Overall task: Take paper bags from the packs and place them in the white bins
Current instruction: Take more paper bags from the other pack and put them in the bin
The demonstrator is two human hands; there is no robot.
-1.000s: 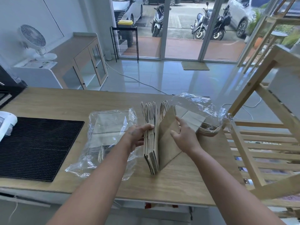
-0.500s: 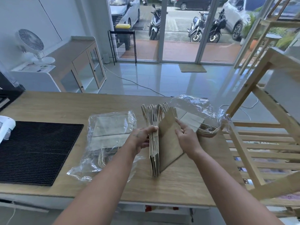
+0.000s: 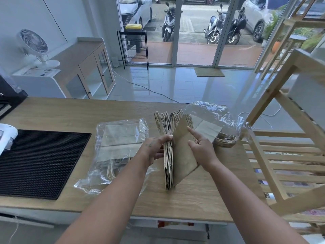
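A stack of brown paper bags (image 3: 168, 155) stands on edge on the wooden table (image 3: 52, 113), twine handles pointing away from me. My left hand (image 3: 154, 148) grips the stack from its left side. My right hand (image 3: 200, 147) presses on the outermost bag (image 3: 182, 161), which leans out to the right. A clear plastic pack (image 3: 119, 143) with more bags lies flat to the left. A second, opened plastic pack (image 3: 216, 120) with bags lies behind my right hand. No white bin is in view.
A black ribbed mat (image 3: 38, 161) covers the table's left part, with a white device (image 3: 7, 138) at its left edge. A wooden slatted rack (image 3: 284, 152) stands against the table's right end. Behind are a tiled floor, a cabinet and glass doors.
The stack has been squared more upright and shifted slightly away from me. My right hand has slid up the outer bag; both hands keep hold.
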